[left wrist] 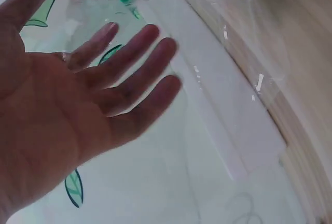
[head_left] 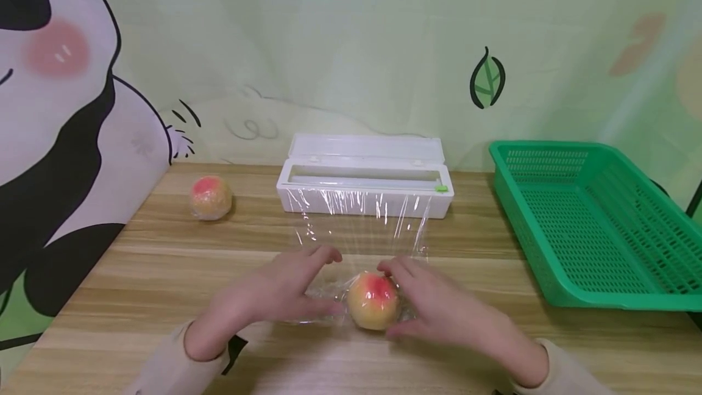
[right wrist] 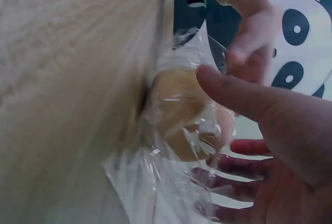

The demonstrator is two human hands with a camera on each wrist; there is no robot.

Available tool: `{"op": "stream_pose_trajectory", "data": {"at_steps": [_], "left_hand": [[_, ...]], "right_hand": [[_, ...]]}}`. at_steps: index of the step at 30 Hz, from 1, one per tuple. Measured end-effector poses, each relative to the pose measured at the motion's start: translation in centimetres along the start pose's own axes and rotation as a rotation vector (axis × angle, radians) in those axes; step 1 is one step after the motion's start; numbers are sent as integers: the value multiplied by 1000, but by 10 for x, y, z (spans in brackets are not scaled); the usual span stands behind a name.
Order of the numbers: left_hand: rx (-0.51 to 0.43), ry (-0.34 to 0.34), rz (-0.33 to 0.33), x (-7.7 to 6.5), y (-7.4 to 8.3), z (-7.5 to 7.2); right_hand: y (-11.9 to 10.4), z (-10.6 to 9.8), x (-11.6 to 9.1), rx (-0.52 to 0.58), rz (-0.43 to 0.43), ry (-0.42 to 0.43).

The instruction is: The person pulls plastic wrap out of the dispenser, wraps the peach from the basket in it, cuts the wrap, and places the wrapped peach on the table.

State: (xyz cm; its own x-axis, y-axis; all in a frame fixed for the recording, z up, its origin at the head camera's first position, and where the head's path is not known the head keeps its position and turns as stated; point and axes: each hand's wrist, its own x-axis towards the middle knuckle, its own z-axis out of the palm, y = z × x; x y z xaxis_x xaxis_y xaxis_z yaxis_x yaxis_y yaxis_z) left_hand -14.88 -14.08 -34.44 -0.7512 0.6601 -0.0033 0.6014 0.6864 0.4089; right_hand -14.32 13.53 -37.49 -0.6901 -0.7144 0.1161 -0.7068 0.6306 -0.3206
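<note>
A yellow-and-red peach (head_left: 373, 309) lies on the table at the near middle, with clear cling film (head_left: 362, 233) about it. The film stretches back to a white dispenser box (head_left: 362, 201) with its lid up. To the left of the peach, over the film's edge, my left hand (head_left: 285, 288) is spread with relaxed fingers and an empty palm, as the left wrist view also shows. My right hand (head_left: 439, 300) is close at the peach's right side, fingers parted. In the right wrist view its fingertips (right wrist: 207, 211) are at the crumpled film; firm contact is unclear.
Another peach (head_left: 211, 198), apparently wrapped, sits at the back left of the wooden table (head_left: 164, 297). A green plastic basket (head_left: 554, 261) stands on the right. A small green slider (head_left: 441, 188) is on the box's front edge. Behind hangs a printed cloth (head_left: 356, 66).
</note>
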Motion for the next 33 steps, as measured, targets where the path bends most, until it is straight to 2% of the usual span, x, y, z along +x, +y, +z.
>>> {"op": "stream_pose_trajectory", "data": {"at_steps": [6,9,13,20,28,33], "left_hand": [[142,107,163,7,14,3],[211,131,200,13,20,11],[274,126,191,17,22,19],[306,124,145,22,21,25],[372,162,101,31,18,30],[383,162,59,35,15,32]], "right_hand": [[3,2,3,45,-18,54],[6,0,4,59,-22,67],[10,-1,5,58,-14,72],[17,-1,8,47,-42,76],[19,-4,11,-128,-89,194],[17,-7,12,-154,-92,199]]}}
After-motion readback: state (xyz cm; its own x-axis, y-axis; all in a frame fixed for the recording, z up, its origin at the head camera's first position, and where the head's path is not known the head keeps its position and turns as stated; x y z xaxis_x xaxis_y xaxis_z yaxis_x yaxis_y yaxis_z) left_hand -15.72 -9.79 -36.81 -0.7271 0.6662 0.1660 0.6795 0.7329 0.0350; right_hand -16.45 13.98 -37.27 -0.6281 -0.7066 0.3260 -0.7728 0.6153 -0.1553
